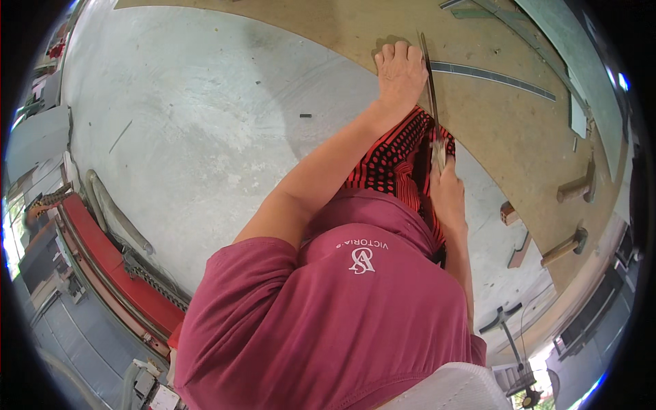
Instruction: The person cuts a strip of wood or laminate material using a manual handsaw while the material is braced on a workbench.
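Note:
My right hand is closed round the pale handle of a handsaw, whose long, narrow dark blade appears nearly edge-on and points away from me. Beside the blade's far part, my left hand presses down at the edge of a brown board, its fingers bent and close together. Whatever lies under those fingers is hidden. A thin dark strip with pale edges runs rightward over the board from beside the blade, in line with my left hand.
Two wooden-handled hammers rest at the right, near a small reddish block and a flat brown piece. Long strips lie at the far right. A red machine beam and a grey hose stand left on the pale floor.

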`<action>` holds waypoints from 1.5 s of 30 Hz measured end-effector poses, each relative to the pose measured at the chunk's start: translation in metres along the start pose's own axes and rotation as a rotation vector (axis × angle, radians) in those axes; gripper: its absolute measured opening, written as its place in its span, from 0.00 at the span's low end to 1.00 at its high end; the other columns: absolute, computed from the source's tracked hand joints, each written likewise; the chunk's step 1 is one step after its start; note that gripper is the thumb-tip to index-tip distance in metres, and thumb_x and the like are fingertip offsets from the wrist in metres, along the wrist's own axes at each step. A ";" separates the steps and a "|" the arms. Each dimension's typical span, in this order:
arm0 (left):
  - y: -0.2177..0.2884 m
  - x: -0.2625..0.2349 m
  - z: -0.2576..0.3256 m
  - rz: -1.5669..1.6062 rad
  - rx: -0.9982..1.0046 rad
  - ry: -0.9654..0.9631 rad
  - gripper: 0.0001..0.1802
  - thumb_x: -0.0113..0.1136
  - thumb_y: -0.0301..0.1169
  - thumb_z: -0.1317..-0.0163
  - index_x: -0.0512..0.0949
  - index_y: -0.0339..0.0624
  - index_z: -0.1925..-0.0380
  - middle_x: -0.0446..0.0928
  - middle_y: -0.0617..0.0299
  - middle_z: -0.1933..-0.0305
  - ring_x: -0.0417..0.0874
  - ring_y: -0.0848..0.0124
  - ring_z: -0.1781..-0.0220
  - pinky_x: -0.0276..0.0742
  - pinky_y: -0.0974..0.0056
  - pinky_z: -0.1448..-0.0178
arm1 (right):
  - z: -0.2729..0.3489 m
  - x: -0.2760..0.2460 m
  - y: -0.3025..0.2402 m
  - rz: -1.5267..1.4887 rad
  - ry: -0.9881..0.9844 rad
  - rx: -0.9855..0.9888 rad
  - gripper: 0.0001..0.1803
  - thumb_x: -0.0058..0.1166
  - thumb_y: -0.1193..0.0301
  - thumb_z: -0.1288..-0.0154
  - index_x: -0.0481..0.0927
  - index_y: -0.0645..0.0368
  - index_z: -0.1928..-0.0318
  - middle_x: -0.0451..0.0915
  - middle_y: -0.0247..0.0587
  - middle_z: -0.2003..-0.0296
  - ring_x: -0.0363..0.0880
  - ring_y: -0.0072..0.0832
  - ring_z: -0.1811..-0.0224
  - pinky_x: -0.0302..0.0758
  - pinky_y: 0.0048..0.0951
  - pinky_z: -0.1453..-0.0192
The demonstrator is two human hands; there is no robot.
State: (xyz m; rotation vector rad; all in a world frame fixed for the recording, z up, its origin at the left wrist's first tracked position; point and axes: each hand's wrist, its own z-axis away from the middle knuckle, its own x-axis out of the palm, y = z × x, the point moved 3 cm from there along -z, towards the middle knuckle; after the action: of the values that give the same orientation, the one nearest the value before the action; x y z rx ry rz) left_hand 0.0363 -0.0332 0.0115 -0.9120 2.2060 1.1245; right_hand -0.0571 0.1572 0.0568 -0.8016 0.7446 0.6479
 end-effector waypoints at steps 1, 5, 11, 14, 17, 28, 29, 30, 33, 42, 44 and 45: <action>0.002 -0.001 -0.001 0.004 -0.006 -0.005 0.09 0.62 0.29 0.50 0.72 0.45 0.70 0.72 0.57 0.62 0.70 0.54 0.58 0.63 0.51 0.55 | 0.015 0.004 0.012 -0.006 -0.002 0.023 0.21 0.42 0.60 0.30 0.65 0.64 0.45 0.78 0.68 0.68 0.77 0.64 0.63 0.71 0.59 0.58; 0.001 -0.001 -0.002 0.011 0.003 0.005 0.08 0.61 0.29 0.49 0.72 0.46 0.70 0.73 0.57 0.63 0.71 0.54 0.58 0.63 0.51 0.55 | 0.042 0.010 0.028 -0.072 0.031 0.052 0.20 0.41 0.59 0.30 0.65 0.61 0.48 0.78 0.68 0.69 0.77 0.64 0.64 0.70 0.60 0.59; 0.001 -0.001 -0.001 -0.011 0.022 0.025 0.08 0.61 0.29 0.49 0.72 0.46 0.70 0.73 0.58 0.65 0.71 0.55 0.59 0.64 0.52 0.56 | -0.021 0.004 -0.006 -0.008 0.072 -0.066 0.16 0.42 0.60 0.30 0.67 0.62 0.53 0.78 0.67 0.70 0.77 0.64 0.64 0.71 0.59 0.58; 0.003 0.001 -0.001 -0.004 0.023 0.011 0.08 0.61 0.29 0.49 0.72 0.46 0.70 0.72 0.58 0.65 0.71 0.55 0.59 0.64 0.51 0.56 | -0.050 0.000 -0.021 -0.044 0.176 -0.158 0.21 0.42 0.61 0.31 0.65 0.65 0.47 0.77 0.70 0.65 0.74 0.68 0.59 0.71 0.59 0.55; 0.002 0.001 0.000 -0.008 0.026 0.030 0.08 0.61 0.28 0.49 0.72 0.46 0.70 0.72 0.58 0.65 0.71 0.55 0.59 0.64 0.51 0.56 | -0.042 -0.001 -0.019 -0.026 0.086 -0.100 0.20 0.42 0.61 0.30 0.65 0.65 0.48 0.77 0.70 0.64 0.75 0.67 0.59 0.71 0.58 0.56; -0.002 -0.003 -0.001 0.000 0.044 0.034 0.09 0.61 0.28 0.49 0.72 0.46 0.69 0.72 0.58 0.64 0.71 0.55 0.59 0.64 0.51 0.56 | 0.012 0.009 0.015 -0.037 -0.001 0.057 0.16 0.42 0.60 0.30 0.66 0.60 0.52 0.78 0.68 0.71 0.78 0.63 0.63 0.72 0.59 0.57; -0.001 -0.003 -0.001 -0.002 0.046 0.037 0.09 0.61 0.28 0.49 0.72 0.46 0.69 0.72 0.58 0.64 0.71 0.55 0.59 0.64 0.51 0.56 | -0.001 0.002 0.001 -0.030 -0.022 0.040 0.18 0.42 0.61 0.30 0.65 0.61 0.48 0.78 0.69 0.68 0.76 0.65 0.62 0.72 0.59 0.57; -0.001 -0.003 -0.001 -0.005 0.040 0.020 0.09 0.61 0.28 0.49 0.72 0.46 0.69 0.72 0.58 0.64 0.71 0.55 0.59 0.64 0.51 0.56 | -0.014 0.000 -0.009 -0.023 -0.042 0.022 0.21 0.42 0.61 0.30 0.64 0.62 0.45 0.78 0.69 0.64 0.75 0.67 0.60 0.71 0.59 0.57; 0.006 0.001 -0.001 0.004 0.042 -0.002 0.09 0.61 0.28 0.49 0.72 0.46 0.69 0.72 0.58 0.64 0.71 0.54 0.58 0.64 0.51 0.56 | -0.050 0.001 -0.021 -0.030 0.099 -0.073 0.21 0.42 0.61 0.30 0.64 0.62 0.44 0.77 0.71 0.64 0.74 0.68 0.59 0.70 0.60 0.56; -0.002 -0.004 -0.003 -0.001 0.035 0.032 0.09 0.61 0.28 0.50 0.71 0.46 0.69 0.72 0.58 0.65 0.71 0.55 0.60 0.64 0.51 0.57 | 0.025 0.015 0.023 0.009 -0.036 0.079 0.18 0.41 0.59 0.30 0.66 0.60 0.51 0.78 0.68 0.70 0.77 0.63 0.63 0.71 0.60 0.58; -0.002 -0.001 -0.002 0.000 0.041 0.034 0.09 0.61 0.28 0.50 0.71 0.46 0.69 0.72 0.58 0.65 0.71 0.55 0.60 0.64 0.52 0.57 | 0.037 0.017 0.034 -0.011 -0.028 0.102 0.18 0.41 0.58 0.30 0.65 0.60 0.50 0.78 0.68 0.70 0.77 0.63 0.63 0.71 0.60 0.58; -0.002 -0.001 -0.003 -0.004 0.040 0.047 0.09 0.61 0.27 0.50 0.71 0.46 0.69 0.72 0.58 0.65 0.71 0.55 0.60 0.64 0.52 0.57 | 0.039 0.018 0.037 -0.032 -0.013 0.122 0.19 0.41 0.57 0.30 0.65 0.59 0.50 0.78 0.68 0.69 0.77 0.64 0.63 0.70 0.61 0.58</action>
State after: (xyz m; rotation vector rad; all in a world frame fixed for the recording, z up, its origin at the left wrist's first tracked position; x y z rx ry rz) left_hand 0.0379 -0.0358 0.0126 -0.9343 2.2554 1.0630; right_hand -0.0614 0.2133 0.0467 -0.6955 0.7506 0.5730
